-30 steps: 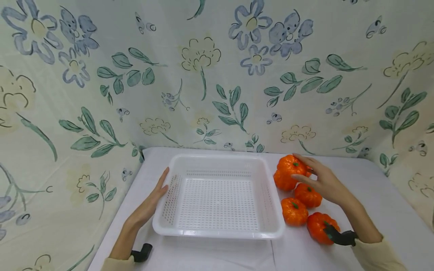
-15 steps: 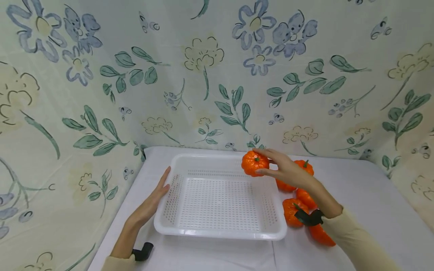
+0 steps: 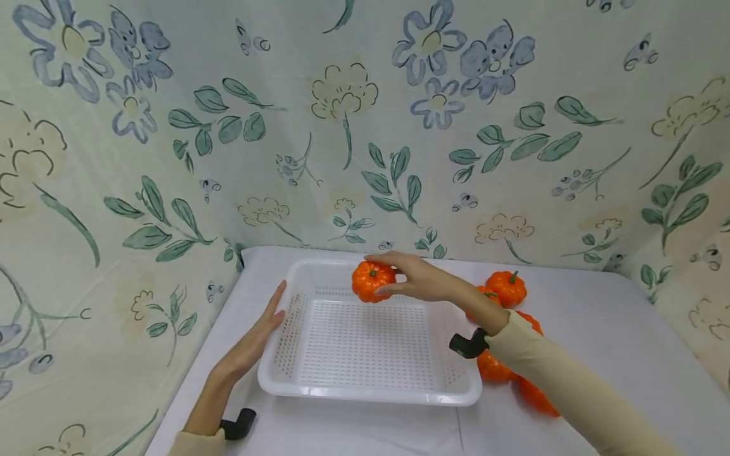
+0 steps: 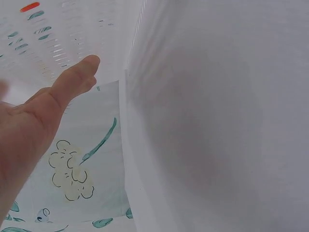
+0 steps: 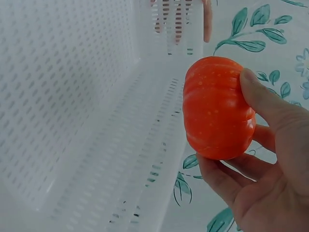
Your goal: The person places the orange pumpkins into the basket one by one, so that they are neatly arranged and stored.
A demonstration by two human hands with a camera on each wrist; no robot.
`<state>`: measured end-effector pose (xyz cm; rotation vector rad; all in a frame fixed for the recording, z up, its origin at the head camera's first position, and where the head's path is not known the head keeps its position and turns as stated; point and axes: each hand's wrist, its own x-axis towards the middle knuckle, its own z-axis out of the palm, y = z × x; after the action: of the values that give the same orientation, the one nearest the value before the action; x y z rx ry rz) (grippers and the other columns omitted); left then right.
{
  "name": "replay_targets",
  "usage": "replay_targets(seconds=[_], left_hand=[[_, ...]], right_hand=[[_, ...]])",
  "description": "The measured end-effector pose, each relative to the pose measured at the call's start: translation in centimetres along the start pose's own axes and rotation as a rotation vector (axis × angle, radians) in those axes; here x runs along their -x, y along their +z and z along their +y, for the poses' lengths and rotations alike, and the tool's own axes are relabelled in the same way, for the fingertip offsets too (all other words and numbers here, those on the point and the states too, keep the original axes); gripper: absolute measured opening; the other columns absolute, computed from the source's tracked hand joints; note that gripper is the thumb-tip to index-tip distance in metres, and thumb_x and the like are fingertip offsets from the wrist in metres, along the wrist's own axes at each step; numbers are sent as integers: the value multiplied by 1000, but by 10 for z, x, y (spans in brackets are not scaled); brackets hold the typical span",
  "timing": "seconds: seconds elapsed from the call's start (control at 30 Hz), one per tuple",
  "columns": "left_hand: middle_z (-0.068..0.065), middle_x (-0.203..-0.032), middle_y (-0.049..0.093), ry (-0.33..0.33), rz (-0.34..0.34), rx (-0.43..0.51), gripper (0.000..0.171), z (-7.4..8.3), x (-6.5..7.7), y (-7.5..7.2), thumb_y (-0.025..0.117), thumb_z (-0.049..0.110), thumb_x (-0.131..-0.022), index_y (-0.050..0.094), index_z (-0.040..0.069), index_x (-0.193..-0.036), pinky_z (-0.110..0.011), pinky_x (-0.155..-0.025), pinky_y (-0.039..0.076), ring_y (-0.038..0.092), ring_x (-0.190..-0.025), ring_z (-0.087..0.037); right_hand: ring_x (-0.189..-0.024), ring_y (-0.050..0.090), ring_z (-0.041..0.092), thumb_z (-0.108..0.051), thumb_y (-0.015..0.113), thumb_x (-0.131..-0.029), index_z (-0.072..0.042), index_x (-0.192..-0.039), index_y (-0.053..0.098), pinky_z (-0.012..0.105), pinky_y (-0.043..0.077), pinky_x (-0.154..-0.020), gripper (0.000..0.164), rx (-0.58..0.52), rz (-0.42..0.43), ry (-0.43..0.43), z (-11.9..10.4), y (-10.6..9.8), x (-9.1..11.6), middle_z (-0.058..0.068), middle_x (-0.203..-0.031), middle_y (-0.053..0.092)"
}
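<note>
The right hand (image 3: 419, 282) holds a small orange pumpkin (image 3: 373, 281). The grip pinches it: fingers on top, thumb underneath, w/ the green stem pointing up. The pumpkin hangs in the air over the far edge of the white basket (image 3: 365, 392), above the holes in the basket floor and not touching it. So the basket floor lies straight down from the grip, and a bit toward the person. The pumpkin is round and squat, so it has no real long side; its short way runs up and down.

In the right wrist view the pumpkin (image 5: 218, 113) sits between the fingertips (image 5: 251, 79) and the palm, just beside the basket's far wall (image 5: 159, 140).

The left hand (image 3: 253, 339) lies flat w/ straight fingers along the left wall of the basket. It seems to touch the rim, but the left wrist view is too blurry to be sure. The right hand is the one at the pumpkin; the left is well apart from it, across the basket.

More pumpkins sit on the bench (image 3: 599, 329) right of the basket: one (image 3: 506, 287) near the far right corner, others partly hidden behind the right sleeve (image 3: 547, 367).

No words, labels or brands can be read on anything. The cloth wall behind the basket only has flowers and leaves.
</note>
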<state>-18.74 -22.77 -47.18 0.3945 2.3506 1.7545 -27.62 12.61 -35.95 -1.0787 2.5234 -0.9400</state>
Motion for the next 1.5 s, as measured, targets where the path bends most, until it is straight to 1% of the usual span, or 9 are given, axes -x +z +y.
replay_targets(seconds=[0.23, 0.37, 0.6, 0.8, 0.9, 1.0, 1.23, 1.33, 1.5], left_hand=[[-6, -176, -13, -4, -1, 4, 62, -2, 0, -1, 25, 37, -113, -6, 35, -167, -79, -119, -5, -12, -160, -44], [-6, -176, -13, -14, -8, -1, 63, -3, 0, -1, 26, 37, -113, -7, 36, -166, -80, -118, -2, -11, -160, -46], [-6, -176, -11, -37, 6, -19, 64, -1, 1, -1, 27, 40, -112, -6, 37, -167, -76, -120, 2, -6, -161, -46], [-8, -176, -12, -44, -3, -14, 64, 1, 1, 0, 27, 40, -112, -7, 36, -167, -75, -120, 7, -3, -160, -48], [-7, -176, -12, -48, -4, -10, 65, 1, 1, 1, 28, 40, -112, -6, 36, -167, -75, -119, 10, -1, -160, -49], [-7, -176, -11, -54, 0, -7, 65, 1, 1, 1, 29, 40, -112, -5, 37, -166, -75, -119, 12, -1, -160, -49], [-7, -176, -12, -48, -5, -1, 64, 3, 0, 1, 29, 40, -112, -5, 37, -166, -76, -119, 12, -1, -160, -49], [-5, -176, -12, -50, -6, -2, 64, 3, 1, 1, 29, 40, -112, -5, 37, -166, -76, -119, 7, -3, -161, -47], [-5, -176, -13, -50, -5, -11, 64, 3, 2, 0, 28, 41, -112, -5, 38, -166, -76, -119, 5, -6, -160, -47]], right_hand=[[-136, 57, 28, -24, 74, -97, -8, -157, 45, 43, 52, -113, 69, -42, -78, -34, -1, 25, -35, 10, -154, 55], [-137, 57, 27, -21, 74, -97, -7, -156, 44, 42, 51, -113, 68, -67, -118, -36, -1, 39, -45, 10, -155, 53], [-139, 56, 28, -21, 75, -96, -4, -155, 45, 41, 49, -116, 68, -85, -143, -62, 2, 62, -59, 12, -156, 53], [-139, 56, 28, -20, 76, -95, -1, -155, 46, 41, 49, -115, 69, -70, -154, -45, 6, 80, -68, 13, -155, 54], [-138, 57, 29, -20, 76, -95, 0, -154, 47, 42, 50, -114, 68, -68, -140, -50, 8, 88, -72, 14, -154, 55], [-138, 57, 28, -20, 76, -95, -1, -154, 47, 41, 50, -114, 68, -64, -126, -37, 10, 94, -76, 13, -153, 56], [-137, 57, 23, -22, 76, -95, -8, -155, 47, 37, 51, -113, 68, -42, -112, -7, 14, 104, -79, 8, -154, 56], [-138, 56, 22, -23, 77, -95, -11, -155, 48, 38, 51, -113, 69, -49, -111, -19, 16, 107, -79, 6, -154, 55], [-140, 56, 23, -25, 77, -94, -12, -155, 48, 40, 51, -113, 69, -37, -107, -32, 18, 110, -79, 6, -155, 55]])
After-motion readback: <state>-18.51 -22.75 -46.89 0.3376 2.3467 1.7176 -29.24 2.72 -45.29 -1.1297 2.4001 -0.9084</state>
